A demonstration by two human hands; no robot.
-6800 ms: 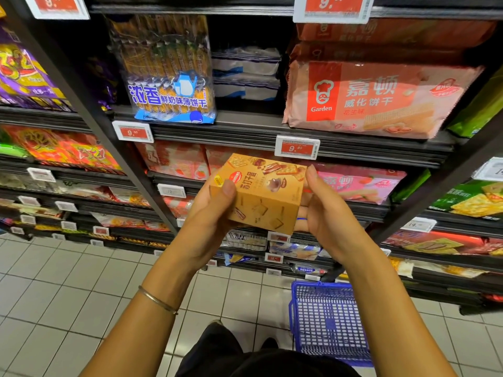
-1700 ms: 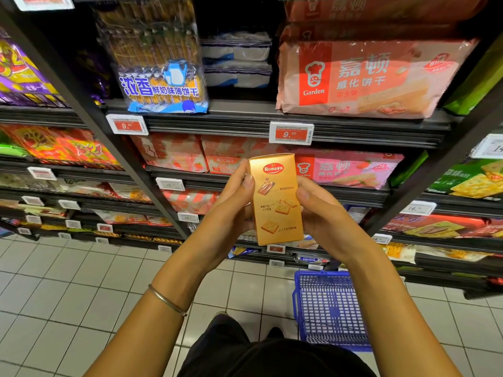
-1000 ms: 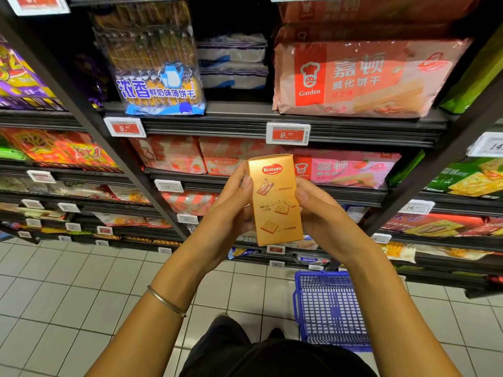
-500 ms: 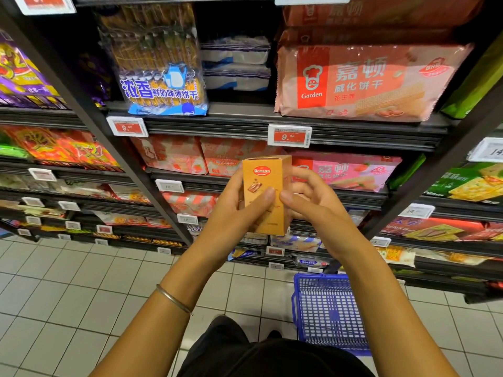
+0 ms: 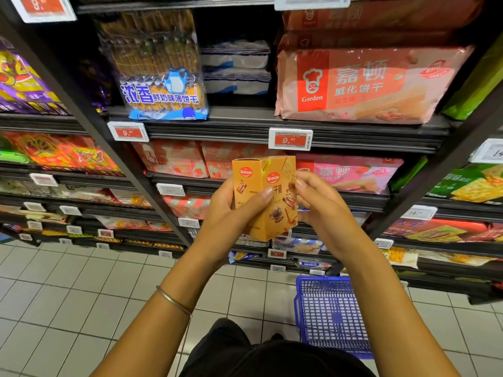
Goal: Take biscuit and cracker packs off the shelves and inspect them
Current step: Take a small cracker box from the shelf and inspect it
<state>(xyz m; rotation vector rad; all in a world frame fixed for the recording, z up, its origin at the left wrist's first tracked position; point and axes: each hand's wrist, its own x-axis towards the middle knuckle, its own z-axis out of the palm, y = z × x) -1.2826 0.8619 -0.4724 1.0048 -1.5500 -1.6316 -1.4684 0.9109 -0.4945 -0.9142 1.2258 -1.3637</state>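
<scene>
1. Head view, progress: one pack is off the shelves (image 5: 217, 129) and up in my hands, so the take step is done for this one. I judge I'm mid-inspection. The other biscuit and cracker packs on the shelves are not yet taken.
2. Where: the orange cracker box (image 5: 265, 202) is in the air in front of the middle shelf, just below a red price tag (image 5: 290, 138). It is above and left of the blue basket (image 5: 332, 314) on the tiled floor.
3. Left hand (image 5: 228, 213): wraps the box from the left with the thumb laid across the front face. The fingers are hidden behind it. Firm hold.
4. Right hand (image 5: 321, 210): fingers curled in, tips pinching the box's right edge. Narrow grip, holding only the box.
5. Box look: upright and slightly tilted, turned corner-on so a narrow side and the wide front both show. There is a red oval logo on each face, plus cracker and coffee-cup pictures, and lettering partly under my thumb. The top flap looks closed and I see no dents. Back and bottom are hidden.
6. Left to do, my guess: check the unseen faces, then shelve it or basket it. After that I move on, e.g. to the Garden wafer pack (image 5: 359, 85) or the blue milk biscuit bag (image 5: 163, 77).
</scene>
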